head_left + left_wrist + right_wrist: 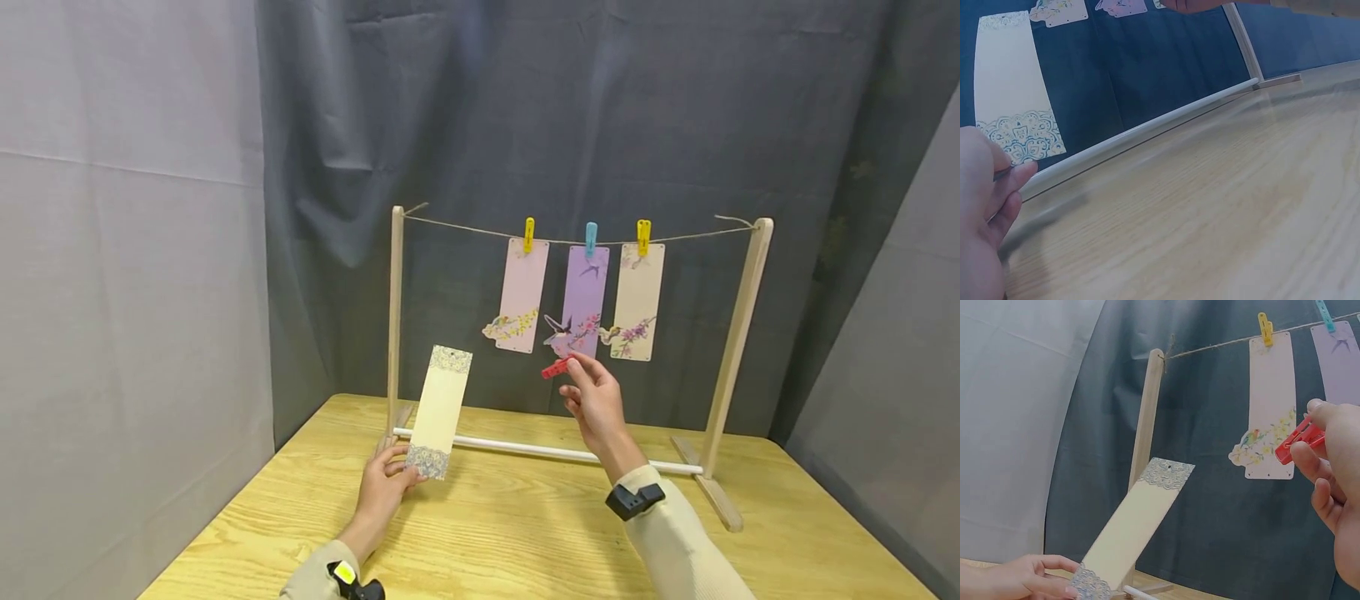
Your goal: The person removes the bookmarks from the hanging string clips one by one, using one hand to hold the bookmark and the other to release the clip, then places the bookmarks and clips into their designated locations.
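Observation:
My left hand (384,492) pinches the lower end of a cream bookmark (440,408) with blue-grey lace patterns at both ends. The bookmark stands up from the fingers, tilted a little, with a small hole near its top. Between thumb and fingers, my right hand (597,406) pinches a red clothespin (557,367), in front of the hanging cards. In the right wrist view the red clothespin (1298,441) overlaps a pink card (1272,387). A twine line (465,227) carries that pink card, a purple card (587,292) and another cream card (637,304).
Yellow clothespins (529,235) hold the outer cards and a blue clothespin (591,239) the middle one. The twine spans two wooden posts (395,317), joined low down by a white rod (525,448). The frame stands on a wooden table (495,533) before a dark curtain (525,108).

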`<state>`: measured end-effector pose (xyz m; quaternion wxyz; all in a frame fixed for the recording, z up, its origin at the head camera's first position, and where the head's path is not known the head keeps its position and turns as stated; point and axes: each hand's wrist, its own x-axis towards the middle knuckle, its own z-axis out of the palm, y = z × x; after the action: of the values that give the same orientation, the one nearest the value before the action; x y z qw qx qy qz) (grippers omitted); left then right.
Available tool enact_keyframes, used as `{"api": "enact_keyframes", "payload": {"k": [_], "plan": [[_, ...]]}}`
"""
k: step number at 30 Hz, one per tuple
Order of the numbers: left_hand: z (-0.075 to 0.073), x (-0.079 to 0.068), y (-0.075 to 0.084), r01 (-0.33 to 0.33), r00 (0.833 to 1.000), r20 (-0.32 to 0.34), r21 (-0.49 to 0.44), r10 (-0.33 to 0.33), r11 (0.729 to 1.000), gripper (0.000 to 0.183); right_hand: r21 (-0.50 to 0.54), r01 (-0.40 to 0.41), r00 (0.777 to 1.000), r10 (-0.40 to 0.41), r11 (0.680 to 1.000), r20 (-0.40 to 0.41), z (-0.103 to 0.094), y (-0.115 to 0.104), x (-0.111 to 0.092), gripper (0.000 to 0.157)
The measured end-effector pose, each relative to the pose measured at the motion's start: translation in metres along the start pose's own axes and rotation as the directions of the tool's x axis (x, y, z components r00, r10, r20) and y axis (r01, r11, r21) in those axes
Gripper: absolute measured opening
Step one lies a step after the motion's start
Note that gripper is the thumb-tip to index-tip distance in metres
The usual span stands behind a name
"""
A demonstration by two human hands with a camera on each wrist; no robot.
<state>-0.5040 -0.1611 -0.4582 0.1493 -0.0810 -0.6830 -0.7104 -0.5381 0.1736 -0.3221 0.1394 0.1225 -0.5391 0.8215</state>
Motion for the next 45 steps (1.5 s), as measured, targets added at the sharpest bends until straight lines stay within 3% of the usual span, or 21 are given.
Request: {"api": "enact_keyframes", "payload": {"k": [11, 17, 28, 39, 45], "plan": [[-0.003, -0.007, 0.005, 0.032, 0.999, -0.04, 0.022, -0.031, 0.999, 0.044, -0.04, 0.011, 0.998, -0.013, 0.999, -0.055, -0.025, 0.0, -0.005, 0.033], [-0.002, -0.013, 0.004, 0.07, 0.996, -0.057, 0.07, -0.066, 0.995, 0.041, -0.147, 0.005, 0.998, -0.014, 0.989, -0.065, -0.041, 0.007, -0.011, 0.043], [-0.006, -0.022, 0.008, 0.075, 0.997, -0.015, 0.136, -0.073, 0.988, 0.042, -0.285, 0.007, 0.996, -0.033, 0.959, -0.086, -0.07, 0.016, -0.021, 0.049], [-0.018, -0.023, 0.014, 0.116, 0.992, 0.017, 0.201, -0.122, 0.973, 0.04, -0.327, -0.047, 0.984, -0.013, 0.944, -0.18, -0.107, 0.035, -0.039, 0.047], [-0.018, -0.023, 0.013, 0.134, 0.989, 0.029, 0.208, -0.143, 0.969, 0.043, -0.359, -0.037, 0.981, -0.034, 0.933, -0.19, -0.123, 0.039, -0.047, 0.05]]}}
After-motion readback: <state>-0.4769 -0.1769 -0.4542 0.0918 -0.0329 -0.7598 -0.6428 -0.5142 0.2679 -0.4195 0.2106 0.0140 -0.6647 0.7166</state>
